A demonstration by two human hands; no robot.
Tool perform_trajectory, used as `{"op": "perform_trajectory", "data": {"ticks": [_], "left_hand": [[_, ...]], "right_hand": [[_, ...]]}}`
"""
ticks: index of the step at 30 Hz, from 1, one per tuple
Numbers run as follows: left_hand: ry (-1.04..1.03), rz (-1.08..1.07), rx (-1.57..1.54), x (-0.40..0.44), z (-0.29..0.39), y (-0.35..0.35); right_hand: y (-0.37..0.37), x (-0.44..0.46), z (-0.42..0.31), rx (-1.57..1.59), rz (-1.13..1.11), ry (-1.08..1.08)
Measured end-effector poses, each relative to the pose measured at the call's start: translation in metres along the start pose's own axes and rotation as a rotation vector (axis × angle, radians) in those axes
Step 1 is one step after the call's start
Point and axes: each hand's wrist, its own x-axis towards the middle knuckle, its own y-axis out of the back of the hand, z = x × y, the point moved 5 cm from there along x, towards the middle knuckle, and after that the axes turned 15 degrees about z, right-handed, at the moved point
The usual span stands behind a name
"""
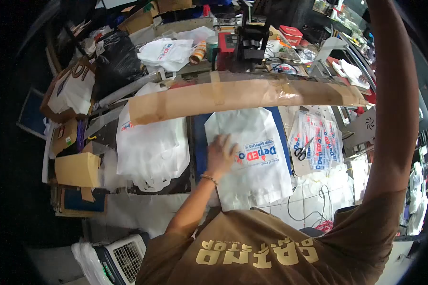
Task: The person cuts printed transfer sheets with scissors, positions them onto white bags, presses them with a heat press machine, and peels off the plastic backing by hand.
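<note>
A white bag (259, 175) with red and blue print lies over a blue board (200, 142). My left hand (222, 154) rests on the bag's left part, beside the print, its fingers spread and slightly blurred. Nothing shows in its grip. My right arm reaches up along the right side of the view, and its hand is beyond the top edge. Across the far end of the bag runs a long brown taped cardboard piece (176, 103). More white bags (152, 152) lie stacked at the left.
Printed plastic sheets (324, 147) and black-handled scissors (300, 153) lie at the right. A heat-press-like black device (252, 47) stands behind the cardboard. Brown folders (77, 169) sit at the far left. Cables (299, 209) trail over the floor.
</note>
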Motion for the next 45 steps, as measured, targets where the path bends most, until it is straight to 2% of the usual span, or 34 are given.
{"op": "perform_trajectory", "data": {"ticks": [1,4,6,7,9,10,11,12,13,14,15,16,17,18,19,21,22,23,24,25,26,28,29,31,33,34,35,37,38,39,41,43,44,45], "left_hand": [[-0.101,0.15,-0.056,0.019,-0.014,0.012],[-0.089,0.294,0.02,0.053,-0.08,0.018],[0.034,0.221,0.063,0.088,-0.113,0.008],[0.06,0.153,0.101,0.104,-0.13,-0.005],[0.001,0.086,-0.035,0.131,-0.186,-0.059],[0.05,-0.031,-0.034,0.141,-0.221,-0.09],[0.099,-0.148,-0.032,0.151,-0.236,-0.118],[0.117,-0.479,0.103,0.178,-0.19,-0.093],[0.122,-0.627,0.159,0.189,-0.187,-0.101],[0.129,-0.719,0.185,0.19,-0.196,-0.116],[0.134,-0.797,0.205,0.19,-0.205,-0.13],[0.138,-0.853,0.22,0.187,-0.211,-0.145],[0.149,-0.891,0.218,0.188,-0.214,-0.156],[0.158,-0.917,0.216,0.187,-0.217,-0.164],[0.153,-0.932,0.208,0.187,-0.217,-0.171],[0.023,-0.868,0.128,0.194,-0.211,-0.176],[-0.168,-0.62,0.202,0.202,-0.222,-0.174],[0.234,-0.665,0.181,0.206,-0.237,-0.167],[0.077,-0.48,0.057,0.218,-0.256,-0.168],[0.132,-0.393,0.143,0.225,-0.253,-0.147],[0.411,-0.342,0.014,0.223,-0.27,-0.135],[0.395,-0.063,-0.084,0.208,-0.255,-0.086],[0.48,0.119,-0.317,0.192,-0.266,-0.072],[0.356,0.34,-0.196,0.159,-0.207,-0.018],[0.233,0.503,-0.28,0.122,-0.13,0.028],[0.308,0.475,-0.433,0.106,-0.095,0.044],[0.19,0.465,-0.304,0.092,-0.05,0.068],[0.138,0.42,-0.368,0.062,-0.027,0.077],[-0.007,0.324,-0.297,0.049,-0.018,0.072],[-0.147,0.224,-0.226,0.033,-0.012,0.058],[-0.276,-0.018,-0.098,-0.005,-0.01,0.009],[-0.17,0.017,-0.059,-0.035,0.023,-0.031],[-0.084,-0.04,-0.174,-0.031,0.058,-0.041],[-0.085,-0.055,-0.179,-0.033,0.08,-0.063]], "right_hand": [[0.005,-0.004,0.008,-0.011,-0.012,-0.018],[0.037,-0.03,0.033,-0.035,-0.046,-0.145],[0.077,-0.079,0.057,-0.092,-0.102,-0.415],[0.1,-0.128,0.103,-0.238,-0.23,-0.688],[0.153,-0.123,-0.052,0.488,0.076,-0.618],[0.179,-0.178,-0.034,0.501,-0.112,-0.776],[0.174,-0.198,-0.062,1.345,-0.17,-0.367],[0.173,-0.205,-0.082,1.268,-0.405,-0.271],[0.176,-0.259,-0.096,1.205,-0.323,-0.887],[0.158,-0.283,-0.093,1.242,-0.839,-0.773],[0.149,-0.33,-0.095,1.015,-1.031,-0.774],[0.144,-0.387,-0.1,0.83,-1.091,-1.118],[0.138,-0.433,-0.106,0.665,-1.082,-1.154],[0.135,-0.492,-0.108,0.45,-1.092,-0.884],[0.14,-0.522,-0.121,0.256,-1.169,-0.892],[0.147,-0.571,-0.143,0.354,-1.216,-0.979],[0.152,-0.579,-0.153,0.375,-1.116,-1.064],[0.153,-0.587,-0.161,0.382,-1.057,-1.031],[0.155,-0.599,-0.169,0.308,-1.047,-1.028],[0.156,-0.605,-0.172,0.289,-1.05,-1.053],[0.156,-0.606,-0.174,0.263,-1.01,-1.001],[0.159,-0.608,-0.179,0.239,-0.971,-0.965],[0.159,-0.605,-0.178,0.261,-0.919,-0.96],[0.16,-0.61,-0.177,0.325,-0.877,-0.958],[0.157,-0.619,-0.174,0.428,-0.784,-1.017],[0.16,-0.615,-0.174,0.42,-0.779,-1.018],[0.16,-0.619,-0.174,0.443,-0.792,-1.019],[0.165,-0.618,-0.172,0.489,-0.824,-1.125],[0.166,-0.62,-0.172,0.526,-0.891,-1.223],[0.166,-0.622,-0.173,0.566,-0.897,-1.209],[0.167,-0.622,-0.171,0.557,-0.827,-1.123],[0.168,-0.625,-0.169,0.645,-0.831,-1.196],[0.168,-0.625,-0.167,0.632,-0.797,-1.132],[0.169,-0.625,-0.167,0.615,-0.764,-1.073]]}}
